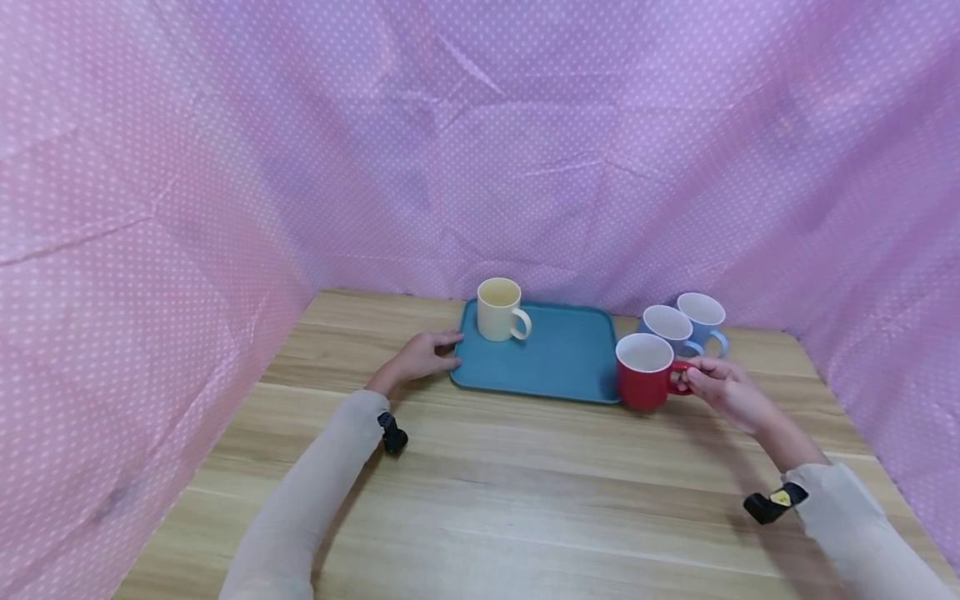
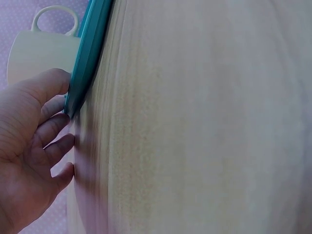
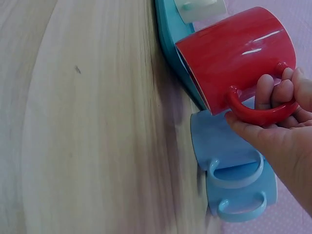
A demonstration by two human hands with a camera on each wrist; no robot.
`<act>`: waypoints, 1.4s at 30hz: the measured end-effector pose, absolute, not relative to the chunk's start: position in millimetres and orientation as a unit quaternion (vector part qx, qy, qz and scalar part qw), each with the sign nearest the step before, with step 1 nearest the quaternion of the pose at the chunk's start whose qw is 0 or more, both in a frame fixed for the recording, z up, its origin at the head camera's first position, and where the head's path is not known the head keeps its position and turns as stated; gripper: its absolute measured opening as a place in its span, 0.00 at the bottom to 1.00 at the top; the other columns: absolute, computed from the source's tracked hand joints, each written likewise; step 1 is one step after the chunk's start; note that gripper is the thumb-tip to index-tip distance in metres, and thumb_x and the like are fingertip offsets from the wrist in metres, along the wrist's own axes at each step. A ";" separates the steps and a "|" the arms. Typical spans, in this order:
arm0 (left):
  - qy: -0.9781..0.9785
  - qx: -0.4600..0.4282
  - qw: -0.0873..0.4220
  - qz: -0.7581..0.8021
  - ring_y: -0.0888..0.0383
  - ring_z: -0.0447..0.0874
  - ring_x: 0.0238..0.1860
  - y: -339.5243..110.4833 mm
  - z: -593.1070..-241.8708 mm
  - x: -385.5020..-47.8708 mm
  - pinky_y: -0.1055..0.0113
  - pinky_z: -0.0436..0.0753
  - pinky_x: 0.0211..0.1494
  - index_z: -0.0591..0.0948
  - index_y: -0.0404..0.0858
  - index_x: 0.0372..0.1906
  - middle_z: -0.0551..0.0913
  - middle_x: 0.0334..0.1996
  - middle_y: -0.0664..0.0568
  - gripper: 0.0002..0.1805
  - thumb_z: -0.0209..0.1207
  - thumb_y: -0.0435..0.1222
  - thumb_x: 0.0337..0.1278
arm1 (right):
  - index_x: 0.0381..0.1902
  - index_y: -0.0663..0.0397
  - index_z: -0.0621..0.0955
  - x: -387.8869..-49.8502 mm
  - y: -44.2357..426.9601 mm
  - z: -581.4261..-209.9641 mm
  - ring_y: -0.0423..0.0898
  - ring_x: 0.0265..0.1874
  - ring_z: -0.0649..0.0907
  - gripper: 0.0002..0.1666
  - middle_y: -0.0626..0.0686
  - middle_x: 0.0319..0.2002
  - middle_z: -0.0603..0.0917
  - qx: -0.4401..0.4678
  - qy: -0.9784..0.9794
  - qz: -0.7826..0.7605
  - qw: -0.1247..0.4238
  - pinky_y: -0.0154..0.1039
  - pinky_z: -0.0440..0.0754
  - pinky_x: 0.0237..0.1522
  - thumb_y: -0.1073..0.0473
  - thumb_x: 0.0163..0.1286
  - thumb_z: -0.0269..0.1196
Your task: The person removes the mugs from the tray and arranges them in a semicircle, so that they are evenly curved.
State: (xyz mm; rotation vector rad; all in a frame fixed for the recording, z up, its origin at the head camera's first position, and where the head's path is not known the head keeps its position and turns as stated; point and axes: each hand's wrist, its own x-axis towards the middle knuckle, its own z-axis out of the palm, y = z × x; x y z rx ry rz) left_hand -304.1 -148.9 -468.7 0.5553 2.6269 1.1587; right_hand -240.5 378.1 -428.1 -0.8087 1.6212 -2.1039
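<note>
A red mug [image 1: 643,385] with a white inside hangs just off the table at the right end of a teal tray [image 1: 555,358]. My right hand [image 1: 723,392] grips its handle, fingers curled through the loop in the right wrist view, where the red mug [image 3: 243,53] is large. My left hand [image 1: 422,357] is at the tray's left edge; its thumb and fingertips touch the rim, with the fingers loosely bent in the left wrist view. On the tray's left part stands a cream mug [image 1: 497,312], its handle toward the right.
Two blue mugs stand right of the tray: one nearer [image 1: 666,323], partly hidden by the red mug, and a lighter one [image 1: 702,312] behind it. A wooden table [image 1: 480,492] carries everything. Pink dotted cloth [image 1: 480,167] hangs behind and at both sides.
</note>
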 end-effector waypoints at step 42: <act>0.902 0.182 0.110 0.377 0.47 0.60 0.79 -144.8 -468.3 -303.1 0.52 0.63 0.80 0.70 0.38 0.74 0.63 0.78 0.46 0.32 0.63 0.37 0.68 | 0.47 0.60 0.85 -243.5 399.4 -429.4 0.32 0.40 0.87 0.15 0.41 0.39 0.91 -0.200 0.758 -0.612 0.106 0.23 0.82 0.46 0.71 0.78 0.52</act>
